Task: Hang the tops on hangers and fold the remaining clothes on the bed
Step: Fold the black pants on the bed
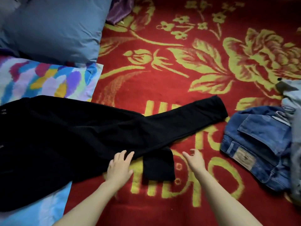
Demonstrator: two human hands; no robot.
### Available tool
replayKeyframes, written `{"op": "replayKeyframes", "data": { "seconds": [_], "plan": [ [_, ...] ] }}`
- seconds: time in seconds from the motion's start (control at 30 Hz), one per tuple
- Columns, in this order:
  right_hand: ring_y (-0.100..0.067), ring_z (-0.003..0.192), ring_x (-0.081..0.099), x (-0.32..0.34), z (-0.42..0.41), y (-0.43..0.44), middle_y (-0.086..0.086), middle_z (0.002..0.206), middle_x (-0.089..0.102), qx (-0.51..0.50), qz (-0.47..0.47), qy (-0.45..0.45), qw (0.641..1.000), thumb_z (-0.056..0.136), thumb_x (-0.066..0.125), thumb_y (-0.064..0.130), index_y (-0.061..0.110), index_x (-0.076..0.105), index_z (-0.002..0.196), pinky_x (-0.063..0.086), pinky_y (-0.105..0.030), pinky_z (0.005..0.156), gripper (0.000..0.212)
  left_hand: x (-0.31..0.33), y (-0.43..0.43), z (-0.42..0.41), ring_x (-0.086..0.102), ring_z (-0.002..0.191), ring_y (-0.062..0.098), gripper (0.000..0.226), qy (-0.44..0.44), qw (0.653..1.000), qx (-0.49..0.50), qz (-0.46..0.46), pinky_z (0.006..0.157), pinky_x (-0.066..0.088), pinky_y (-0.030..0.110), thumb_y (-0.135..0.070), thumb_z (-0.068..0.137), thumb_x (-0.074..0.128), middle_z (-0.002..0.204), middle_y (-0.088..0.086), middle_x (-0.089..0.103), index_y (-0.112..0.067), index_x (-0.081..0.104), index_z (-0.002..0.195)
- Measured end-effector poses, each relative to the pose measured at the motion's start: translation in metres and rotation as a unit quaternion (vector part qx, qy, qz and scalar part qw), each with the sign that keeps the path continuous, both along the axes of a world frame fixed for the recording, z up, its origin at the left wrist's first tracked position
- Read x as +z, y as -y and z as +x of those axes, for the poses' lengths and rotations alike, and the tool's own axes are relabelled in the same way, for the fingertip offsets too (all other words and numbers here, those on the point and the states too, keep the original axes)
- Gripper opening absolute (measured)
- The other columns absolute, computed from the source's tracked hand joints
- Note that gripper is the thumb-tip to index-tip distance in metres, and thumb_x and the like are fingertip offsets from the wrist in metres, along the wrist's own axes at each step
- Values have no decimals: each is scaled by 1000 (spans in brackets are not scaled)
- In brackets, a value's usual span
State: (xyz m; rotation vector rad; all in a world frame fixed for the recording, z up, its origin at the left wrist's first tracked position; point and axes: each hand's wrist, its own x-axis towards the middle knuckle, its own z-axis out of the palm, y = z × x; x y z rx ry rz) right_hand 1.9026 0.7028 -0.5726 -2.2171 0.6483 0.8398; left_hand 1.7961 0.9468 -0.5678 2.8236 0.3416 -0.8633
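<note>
Left hand (119,167) lies flat, grip open, on the near edge of the long black cloth trousers (65,136), likely pinning them smooth. The right hand (194,159) hovers just right of their crossed lower leg, grip open and empty, probably to straighten it for folding. These trousers are spread on the bed's red and yellow flowered blanket (162,79); folded blue denim jeans (257,144) sit well to their right, apparently done.

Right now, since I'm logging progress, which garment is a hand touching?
The black trousers, spread out at left; the left hand rests on them. The blue jeans lie untouched at right.
</note>
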Motion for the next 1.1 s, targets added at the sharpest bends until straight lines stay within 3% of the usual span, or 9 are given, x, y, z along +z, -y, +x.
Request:
{"op": "replayKeyframes", "data": {
  "seconds": [0.17, 0.27, 0.37, 0.53, 0.6, 0.7, 0.8, 0.87, 1.1],
  "plan": [
    [-33, 114, 53, -33, 64, 0, -14, 126, 51, -184, 67, 39, 980, 85, 67, 31, 0, 38, 135, 43, -46, 100, 66, -29, 1, 13, 15, 140, 28, 83, -52, 996, -6, 66, 106, 30, 36, -43, 90, 55, 156, 11, 3, -27, -1, 150],
    [-28, 115, 54, -47, 85, -13, -10, 125, 51, -354, 197, 34, 914, 85, 68, 22, 1, 38, 132, 45, -38, 96, 60, -42, -10, 10, 34, 132, 33, 87, -37, 995, 2, 96, 96, 42, 41, -36, 81, 69, 152, 18, 21, -22, 17, 150],
    [-24, 102, 60, -58, 92, -21, -13, 128, 53, -412, 223, 20, 883, 85, 67, 22, 4, 44, 128, 49, -30, 75, 52, -61, -29, 3, 64, 82, 38, 89, 12, 994, -45, 97, 49, 52, 39, -13, 26, 95, 110, 24, 63, -9, 68, 110],
    [-9, 50, 52, -64, 85, -15, -7, 91, 61, -384, 209, 37, 898, 91, 61, 16, 5, 44, 131, 32, -20, 44, 45, -65, -46, -1, 60, 56, 28, 51, 98, 991, -76, 57, 29, 39, 27, 5, 22, 89, 76, 12, 65, -5, 63, 65],
    [-12, 58, 48, -58, 74, -16, -2, 78, 52, -383, 200, 72, 899, 91, 60, 11, 0, 45, 130, 41, -17, 46, 43, -58, -50, -3, 61, 58, 29, 46, 133, 988, -67, 30, 31, 43, 27, 3, 27, 88, 74, 10, 65, -4, 63, 65],
    [-16, 76, 46, -42, 49, -17, -6, 89, 49, -394, 192, 107, 892, 93, 56, 12, 2, 50, 119, 48, -33, 79, 28, -45, -55, -11, 65, 70, 29, 46, 181, 982, -53, -8, 41, 51, 28, -1, 28, 88, 84, 11, 68, -5, 62, 66],
    [-14, 65, 39, -25, 11, -9, -7, 84, 44, -356, 117, 152, 915, 92, 52, 13, 12, 44, 85, 36, -24, 63, 11, -32, -61, -30, 56, 88, 24, 50, 204, 975, -84, -36, 51, 55, 30, -4, 25, 86, 94, 12, 68, -9, 56, 64],
    [-23, 74, 43, -13, -33, -3, -10, 87, 45, -326, 35, 160, 931, 93, 50, 12, 7, 41, 91, 31, -29, 64, 11, -28, -63, -50, 53, 96, 27, 50, 200, 967, -151, -43, 58, 56, 33, -4, 23, 83, 102, 15, 67, -9, 56, 64],
    [-43, 107, 54, -22, -184, -4, -30, 116, 57, -343, -97, -66, 932, 93, 52, 18, -11, 52, 115, 41, -41, 88, 36, -29, -68, -115, 69, 91, 31, 63, 94, 961, -257, -44, 68, 57, 35, -10, 13, 83, 101, 14, 70, -14, 59, 71]
  ]
}}
